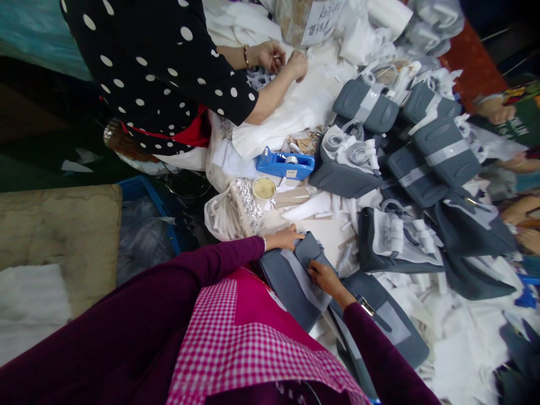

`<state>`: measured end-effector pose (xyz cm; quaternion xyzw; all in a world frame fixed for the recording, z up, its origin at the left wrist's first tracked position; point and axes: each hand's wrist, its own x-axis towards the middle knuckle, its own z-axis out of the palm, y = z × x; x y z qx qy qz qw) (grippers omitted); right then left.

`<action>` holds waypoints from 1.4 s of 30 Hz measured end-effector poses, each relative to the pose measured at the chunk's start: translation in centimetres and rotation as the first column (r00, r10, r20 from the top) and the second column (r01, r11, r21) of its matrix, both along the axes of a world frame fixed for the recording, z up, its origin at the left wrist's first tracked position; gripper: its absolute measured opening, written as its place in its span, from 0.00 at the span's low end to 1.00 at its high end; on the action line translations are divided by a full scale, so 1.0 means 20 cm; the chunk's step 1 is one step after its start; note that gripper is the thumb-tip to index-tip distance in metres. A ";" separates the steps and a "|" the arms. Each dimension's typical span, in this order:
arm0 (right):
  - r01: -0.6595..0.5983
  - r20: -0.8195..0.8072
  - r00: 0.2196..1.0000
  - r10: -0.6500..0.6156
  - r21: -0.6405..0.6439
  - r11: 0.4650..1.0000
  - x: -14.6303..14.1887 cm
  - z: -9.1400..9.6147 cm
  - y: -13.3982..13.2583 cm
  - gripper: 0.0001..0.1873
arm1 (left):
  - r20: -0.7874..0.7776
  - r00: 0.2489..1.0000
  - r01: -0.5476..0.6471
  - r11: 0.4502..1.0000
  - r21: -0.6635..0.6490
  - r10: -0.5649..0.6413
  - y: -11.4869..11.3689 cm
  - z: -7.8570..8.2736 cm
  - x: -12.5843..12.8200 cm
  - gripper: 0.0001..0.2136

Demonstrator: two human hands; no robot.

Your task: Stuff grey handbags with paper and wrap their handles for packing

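A dark grey fabric bag (pixel 291 292) with a light grey strip (pixel 304 281) across it lies in front of me on the table. My left hand (pixel 287 239) rests on the bag's top edge, fingers curled over a folded flap. My right hand (pixel 325 277) is bent at the knuckles and pinches the strip near the middle of the bag. I wear purple sleeves, a bracelet on the left wrist and a watch (pixel 367 307) on the right. A second grey bag (pixel 392 326) lies under my right forearm.
Across the table a person in a black polka-dot top (pixel 160 62) handles white material with both hands (pixel 287 59). A blue tape dispenser (pixel 284 164), a small cup (pixel 264 188), a bag of white strips (pixel 228 216), several grey bags (pixel 439 152) and white scraps (pixel 464 337) cover the table.
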<state>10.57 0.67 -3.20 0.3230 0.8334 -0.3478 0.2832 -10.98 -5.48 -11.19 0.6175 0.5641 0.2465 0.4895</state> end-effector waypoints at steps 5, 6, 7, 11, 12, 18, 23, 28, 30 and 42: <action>-0.233 0.167 0.962 0.216 0.094 0.968 -0.05 -0.01 -0.01 0.09 | -0.074 0.997 -0.032 0.999 0.002 0.032 0.00 -0.01 0.01 0.20; -0.277 0.208 0.946 0.250 0.112 0.954 -0.06 -0.02 -0.02 0.09 | -0.083 0.996 -0.039 0.999 0.002 0.039 0.00 -0.01 0.01 0.20; -0.321 0.243 0.927 0.285 0.125 0.939 -0.08 -0.03 -0.03 0.10 | -0.089 0.995 -0.047 0.999 0.001 0.047 0.00 -0.02 0.01 0.21; -0.472 0.318 0.855 0.410 0.150 0.869 -0.12 -0.06 -0.08 0.15 | -0.085 0.994 -0.074 0.997 -0.002 0.074 -0.02 -0.03 0.03 0.23; -0.499 0.326 0.841 0.432 0.155 0.853 -0.13 -0.06 -0.10 0.15 | -0.087 0.993 -0.080 0.997 0.002 0.080 -0.02 -0.04 0.03 0.24; -0.572 0.353 0.799 0.487 0.195 0.796 -0.16 -0.07 -0.12 0.16 | -0.124 0.989 -0.095 0.994 -0.061 0.087 -0.01 -0.03 0.04 0.25; -0.515 0.333 0.843 0.423 0.272 0.813 -0.15 -0.05 -0.15 0.14 | -0.239 0.969 -0.077 0.994 -0.072 0.058 0.01 0.09 0.02 0.28; -0.323 0.226 0.942 0.247 0.416 0.850 -0.17 0.01 -0.26 0.17 | -0.377 0.926 0.033 0.992 0.124 0.016 0.04 0.29 0.11 0.22; -0.233 0.162 0.971 0.177 0.465 0.854 -0.16 0.06 -0.30 0.19 | -0.318 0.929 0.253 0.952 0.175 -0.188 0.04 0.31 0.17 0.16; 0.934 -0.291 -0.138 -0.947 -0.356 -0.027 0.50 -0.09 -0.99 0.17 | -0.256 0.934 0.290 0.946 0.146 -0.247 -0.02 0.30 0.25 0.16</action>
